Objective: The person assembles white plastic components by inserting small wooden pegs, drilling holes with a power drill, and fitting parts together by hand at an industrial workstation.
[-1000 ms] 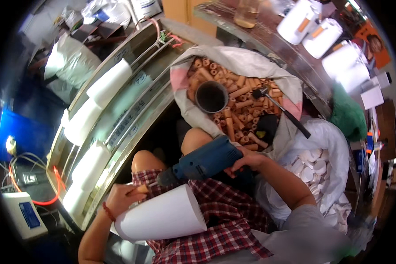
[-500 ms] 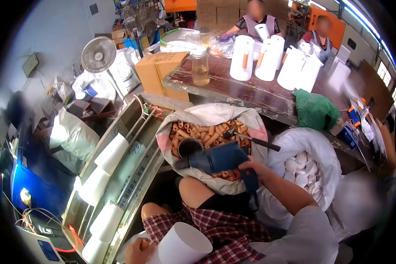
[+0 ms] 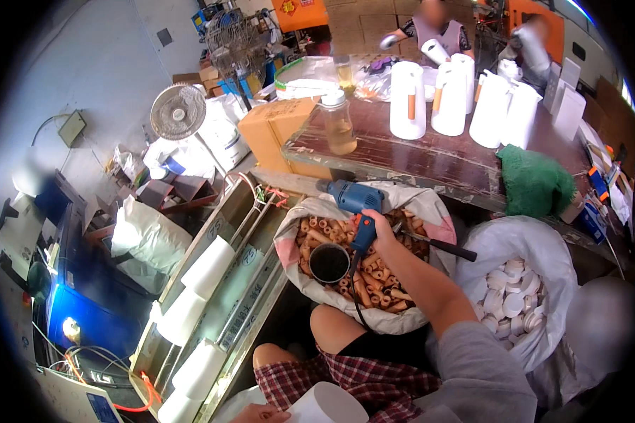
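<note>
The blue electric drill (image 3: 356, 204) is out over the sack of brown tube pieces (image 3: 363, 264), the right hand (image 3: 379, 227) wrapped tight round its grip, arm stretched forward from the lap; its cord hangs down toward the black cup (image 3: 329, 262) that sits in among the tubes. The left hand (image 3: 259, 414) is barely in view at the bottom edge, up against a white cone-shaped part (image 3: 328, 405) resting on the plaid shorts — can't tell if it's actually gripping it or just steadying it.

What could go wrong, as I see it: the drill is held one-handed at full reach, so a slip could drop it into the sack and scatter tubes or knock the cup over; the dangling cord could snag on the cup or on the dark-handled tool (image 3: 434, 244) lying across the sack rim; the cone looks loosely held and could roll off the lap.

Counts: one drill, one cup, one sack of tubes (way too many to count), one sack of white caps (image 3: 516, 299) beside it — same story; four white cylinders on the rack (image 3: 212, 296) to the left; roughly five white jugs (image 3: 407, 100) on the desk (image 3: 430, 158), plus one jar of yellowish liquid (image 3: 339, 124) and a green cloth (image 3: 534, 182); one small fan (image 3: 178, 111).
</note>
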Available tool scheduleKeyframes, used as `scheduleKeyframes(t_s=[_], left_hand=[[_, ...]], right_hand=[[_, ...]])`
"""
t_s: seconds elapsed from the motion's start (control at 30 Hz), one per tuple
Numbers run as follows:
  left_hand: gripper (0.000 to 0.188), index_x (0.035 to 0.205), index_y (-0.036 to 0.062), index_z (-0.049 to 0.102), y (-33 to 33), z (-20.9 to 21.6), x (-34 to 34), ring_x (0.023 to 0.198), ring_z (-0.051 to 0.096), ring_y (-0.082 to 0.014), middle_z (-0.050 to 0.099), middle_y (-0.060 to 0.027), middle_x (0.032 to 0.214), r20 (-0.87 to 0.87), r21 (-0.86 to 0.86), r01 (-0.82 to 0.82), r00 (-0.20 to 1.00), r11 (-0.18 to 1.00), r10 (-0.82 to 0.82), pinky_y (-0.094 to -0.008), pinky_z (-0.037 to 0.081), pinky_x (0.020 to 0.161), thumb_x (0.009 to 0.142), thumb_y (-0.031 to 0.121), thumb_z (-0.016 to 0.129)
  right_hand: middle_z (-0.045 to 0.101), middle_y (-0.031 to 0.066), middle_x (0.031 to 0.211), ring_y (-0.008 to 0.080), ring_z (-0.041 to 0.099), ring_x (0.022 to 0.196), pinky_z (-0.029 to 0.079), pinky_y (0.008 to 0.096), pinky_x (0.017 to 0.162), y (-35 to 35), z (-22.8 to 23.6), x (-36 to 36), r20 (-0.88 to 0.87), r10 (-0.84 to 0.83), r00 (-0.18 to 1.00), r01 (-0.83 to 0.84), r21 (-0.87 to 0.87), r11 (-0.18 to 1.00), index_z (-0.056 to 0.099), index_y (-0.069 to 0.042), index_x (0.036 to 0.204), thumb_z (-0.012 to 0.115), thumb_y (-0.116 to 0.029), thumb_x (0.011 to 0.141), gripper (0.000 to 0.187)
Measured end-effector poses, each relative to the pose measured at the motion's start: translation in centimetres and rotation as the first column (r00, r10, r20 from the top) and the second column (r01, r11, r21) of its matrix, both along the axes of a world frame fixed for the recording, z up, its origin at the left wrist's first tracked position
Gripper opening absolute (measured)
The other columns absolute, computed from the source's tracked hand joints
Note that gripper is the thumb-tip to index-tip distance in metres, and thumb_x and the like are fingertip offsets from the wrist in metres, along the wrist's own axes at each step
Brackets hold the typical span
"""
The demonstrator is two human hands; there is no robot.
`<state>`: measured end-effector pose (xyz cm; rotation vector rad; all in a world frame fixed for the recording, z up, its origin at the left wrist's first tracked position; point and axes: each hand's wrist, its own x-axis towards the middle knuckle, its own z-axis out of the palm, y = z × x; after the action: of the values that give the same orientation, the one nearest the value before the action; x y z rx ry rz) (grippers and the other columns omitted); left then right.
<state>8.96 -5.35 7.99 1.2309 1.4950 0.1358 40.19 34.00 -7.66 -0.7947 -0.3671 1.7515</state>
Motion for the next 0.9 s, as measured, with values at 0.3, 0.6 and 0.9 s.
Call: scheduleKeyframes(t_s=[0.3, 0.6, 0.9], left_hand=[[0.035, 0.096, 0.0029, 0.059, 1.9, 0.8, 1.9, 0.054, 0.052, -0.0131, 0.056, -0.0045, 0.059, -0.283, 0.334, -0.007, 0.953, 0.943, 0.108, -0.0266, 0.043, 0.054, 0.073, 0.023, 0.076], [0.059, 0.134, 0.0052, 0.032, -2.4, -6.7, -3.2, 0.104, 0.055, -0.0231, 0.04, -0.0158, 0.132, 0.389, 0.525, -0.498, 0.862, 0.69, 0.326, -0.031, 0.05, 0.073, 0.088, 0.033, 0.057], [0.054, 0.132, 0.0126, 0.039, -2.8, -6.3, -5.4, 0.123, 0.039, -0.0216, 0.033, -0.0059, 0.14, 0.642, 0.236, -0.903, 0.423, 0.36, 0.64, -0.0411, 0.038, 0.091, 0.088, 0.045, 0.045]], right_hand=[[0.061, 0.0134, 0.103, 0.0232, 0.061, 0.088, 0.05, 0.0356, 0.076, -1.1, 0.2, 2.7, 0.512, 0.105, 0.852, -0.103, -0.034, 0.994, 0.052, 0.001, 0.111, 0.062, -0.026, 0.083, 0.041], [0.053, 0.0175, 0.117, 0.0307, 0.052, 0.106, 0.04, 0.0398, 0.093, -20.2, 12.9, -10.0, 0.973, -0.111, 0.203, -0.953, 0.222, 0.208, 0.048, -0.001, 0.121, 0.066, -0.023, 0.076, 0.054], [0.063, 0.0085, 0.079, 0.0296, 0.06, 0.083, 0.044, 0.0432, 0.07, -30.3, 11.5, -20.6, 0.831, -0.321, 0.454, -0.768, 0.183, -0.613, 0.059, -0.004, 0.083, 0.06, -0.032, 0.073, 0.029]])
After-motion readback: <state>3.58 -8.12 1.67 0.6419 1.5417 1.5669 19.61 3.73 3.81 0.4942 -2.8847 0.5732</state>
